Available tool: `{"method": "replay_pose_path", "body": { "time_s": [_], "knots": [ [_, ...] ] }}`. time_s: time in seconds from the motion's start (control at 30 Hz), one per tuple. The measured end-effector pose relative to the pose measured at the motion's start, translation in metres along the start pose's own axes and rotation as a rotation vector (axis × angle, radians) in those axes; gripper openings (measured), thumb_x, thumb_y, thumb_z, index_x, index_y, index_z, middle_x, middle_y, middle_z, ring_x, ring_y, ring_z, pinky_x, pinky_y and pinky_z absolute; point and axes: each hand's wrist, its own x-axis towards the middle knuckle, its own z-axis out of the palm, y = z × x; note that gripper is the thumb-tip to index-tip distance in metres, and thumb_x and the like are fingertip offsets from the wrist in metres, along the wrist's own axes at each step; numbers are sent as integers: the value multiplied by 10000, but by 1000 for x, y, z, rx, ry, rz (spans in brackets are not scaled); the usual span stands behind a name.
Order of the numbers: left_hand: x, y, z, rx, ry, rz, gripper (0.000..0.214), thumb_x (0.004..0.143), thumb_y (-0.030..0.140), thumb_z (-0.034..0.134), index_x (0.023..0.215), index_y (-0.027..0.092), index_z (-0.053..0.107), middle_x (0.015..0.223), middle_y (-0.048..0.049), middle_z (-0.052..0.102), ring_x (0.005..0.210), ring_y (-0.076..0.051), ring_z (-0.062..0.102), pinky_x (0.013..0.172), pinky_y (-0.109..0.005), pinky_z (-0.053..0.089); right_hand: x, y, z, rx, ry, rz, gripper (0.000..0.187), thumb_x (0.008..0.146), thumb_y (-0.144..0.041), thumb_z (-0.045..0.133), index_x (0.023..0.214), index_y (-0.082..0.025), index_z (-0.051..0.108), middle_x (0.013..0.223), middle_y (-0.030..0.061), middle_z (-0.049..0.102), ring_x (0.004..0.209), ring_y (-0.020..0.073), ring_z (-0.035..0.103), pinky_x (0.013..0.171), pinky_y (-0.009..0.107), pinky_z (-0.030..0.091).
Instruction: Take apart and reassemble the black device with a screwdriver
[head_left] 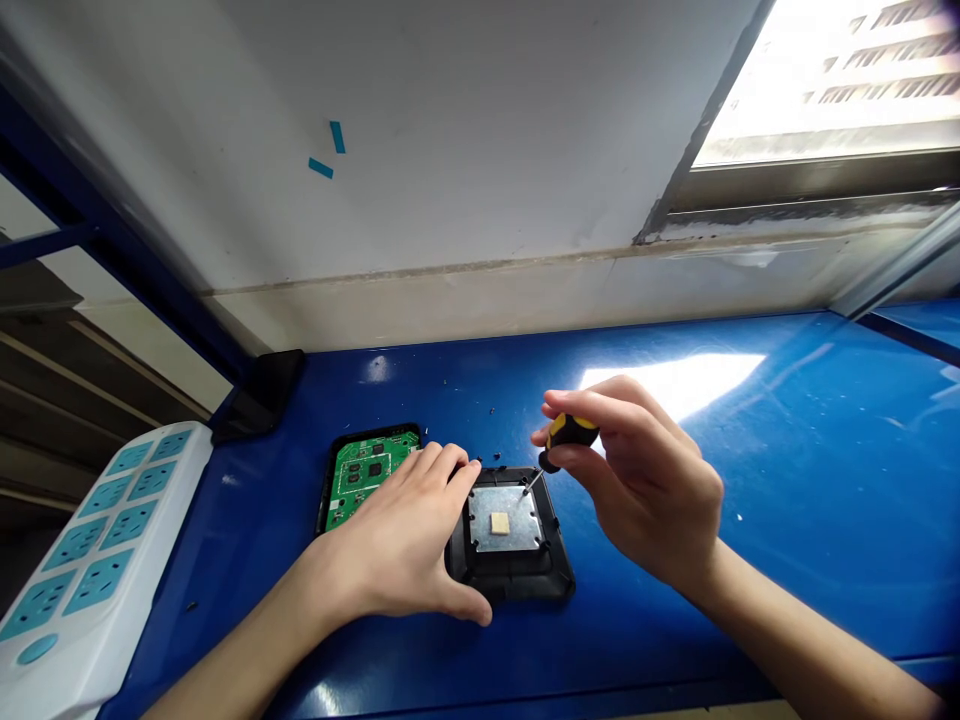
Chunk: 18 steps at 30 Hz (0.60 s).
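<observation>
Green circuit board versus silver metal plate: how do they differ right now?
The green circuit board carries several dark chips; the silver metal plate carries one pale square pad. The board is partly hidden by the left hand; the plate has the tip of the screwdriver near its upper-right corner. Both sit in black housings.

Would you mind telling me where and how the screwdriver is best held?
I'd take the screwdriver by its thick handle, from above and the right, as the right hand does: the handle leans up rightward, while the thin shaft slants down toward the far right corner of the metal plate.
</observation>
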Motion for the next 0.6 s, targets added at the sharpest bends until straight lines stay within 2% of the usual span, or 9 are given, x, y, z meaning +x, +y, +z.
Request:
{"method": "replay_pose_path", "body": {
  "time_s": [0.1,0.2,0.27,0.33,0.5,0.6],
  "knots": [
    [0,1,-1,0,-12,-5,996,607,691,836,1427,228,514,1381,-124,531,1321,-425,467,1126,-594,399,0,2,0,-48,48,-24,372,880,-236,785,1226,-330,683,902,0,564,724,149,647,612,331,595],
    [0,2,-1,11,-19,-11,1008,614,687,832,1436,202,506,1390,-138,524,1326,-427,462,1132,-597,394,-3,4,0,-5,3,-53,326,966,-366,672,1287,-310,656,950,29,556,767,160,619,618,340,583],
    [0,2,-1,9,-10,-6,1002,618,692,827,1434,204,511,1393,-139,524,1326,-430,460,1131,-603,394,-5,4,1,20,-25,-50,315,1052,-317,503,1339,-297,631,1048,60,562,825,163,630,657,351,593],
    [0,1,-1,0,2,2,995,620,703,821,1431,213,518,1389,-136,531,1322,-432,465,1128,-610,393,-6,3,1,34,-36,-26,382,1070,-216,391,1377,-296,604,1151,81,577,904,173,657,709,366,607],
    [0,0,0,-6,1,6,1018,623,714,820,1446,201,509,1390,-143,535,1336,-439,456,1137,-612,382,-7,2,0,59,-45,23,468,1037,-129,406,1457,-299,524,1270,88,652,1107,227,692,861,424,631],
    [0,1,0,-4,0,8,1029,617,712,827,1445,190,509,1389,-147,533,1334,-442,459,1140,-612,378,-7,2,-1,60,-55,49,485,1024,-114,452,1464,-309,520,1228,79,681,1053,216,717,856,419,643]
  ]
}}
